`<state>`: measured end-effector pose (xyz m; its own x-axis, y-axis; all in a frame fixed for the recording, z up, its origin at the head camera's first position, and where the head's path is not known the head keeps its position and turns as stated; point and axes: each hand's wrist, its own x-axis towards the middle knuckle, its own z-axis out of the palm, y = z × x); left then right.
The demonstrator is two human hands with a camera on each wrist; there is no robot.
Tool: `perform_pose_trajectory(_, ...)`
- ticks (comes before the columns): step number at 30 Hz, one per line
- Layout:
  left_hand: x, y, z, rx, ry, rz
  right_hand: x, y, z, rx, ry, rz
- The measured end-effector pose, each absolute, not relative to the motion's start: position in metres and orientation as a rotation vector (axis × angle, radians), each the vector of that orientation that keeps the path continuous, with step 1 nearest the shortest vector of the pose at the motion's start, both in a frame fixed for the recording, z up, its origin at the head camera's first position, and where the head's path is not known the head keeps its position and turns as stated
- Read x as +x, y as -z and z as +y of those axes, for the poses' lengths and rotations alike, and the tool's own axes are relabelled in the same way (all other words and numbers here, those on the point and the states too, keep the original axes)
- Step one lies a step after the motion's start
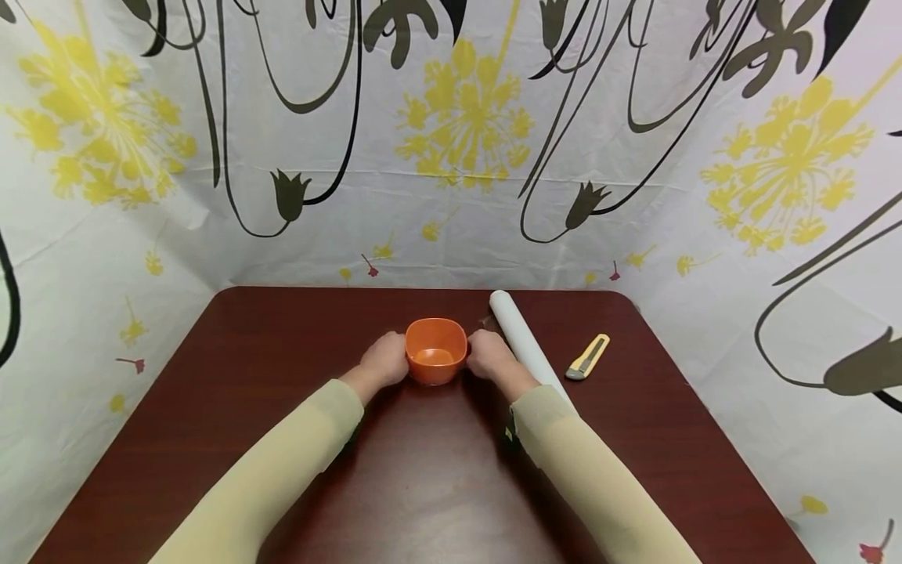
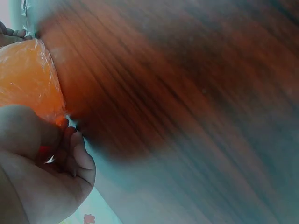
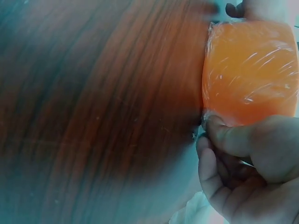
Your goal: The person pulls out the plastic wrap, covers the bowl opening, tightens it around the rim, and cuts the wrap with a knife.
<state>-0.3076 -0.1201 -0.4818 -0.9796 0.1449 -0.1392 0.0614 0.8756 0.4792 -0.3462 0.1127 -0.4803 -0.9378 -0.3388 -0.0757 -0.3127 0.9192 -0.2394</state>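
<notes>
An orange bowl (image 1: pixel 435 352) with rounded-square sides stands upright on the table between the two hands. Clear plastic wrap (image 3: pixel 250 70) clings wrinkled to its side in both wrist views. At the bowl's left, the left hand (image 1: pixel 385 359) has curled fingers and pinches the wrap's edge low against the bowl. On the opposite side, the right hand (image 1: pixel 491 356) pinches a gathered bit of the wrap between thumb and fingers, close to the bowl's base. Most fingertips are hidden in the head view.
A long white roll (image 1: pixel 524 337) lies slanted just right of the right hand, partly under the right forearm. Farther right is a yellow box cutter (image 1: pixel 588 357). The dark red-brown table (image 1: pixel 296 337) meets a flower-printed cloth (image 1: pixel 451 227) at its back and sides.
</notes>
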Motion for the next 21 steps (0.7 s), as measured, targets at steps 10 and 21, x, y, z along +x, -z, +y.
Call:
perform_pose_trajectory(10, -0.312, 0.492, -0.131, 0.22, -0.904, 2.842, -0.322, 0.463, 0.116, -0.377, 0.602, 2.806)
perform_pose_trajectory(21, -0.315, 0.484, -0.138, 0.249, -0.888, 2.816, -0.318, 0.458, 0.123, -0.376, 0.706, 2.743)
